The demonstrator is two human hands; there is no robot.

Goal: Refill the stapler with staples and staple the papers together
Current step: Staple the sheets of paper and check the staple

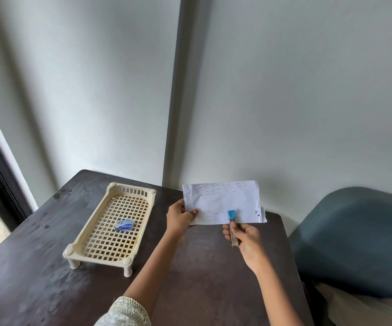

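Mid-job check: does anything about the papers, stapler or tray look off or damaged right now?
Yes: the papers, held up by the left hand, already carry rows of staples along the top, left edge and lower area, far more than needed. A back sheet pokes out askew at the right. The stapler in the right hand bites the bottom edge. The staple box sits in the tray.

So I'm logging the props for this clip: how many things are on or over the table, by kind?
Papers, one held bundle, left hand: 1
Stapler, right hand: 1
Staple box: 1
Cream tray: 1
Total: 4
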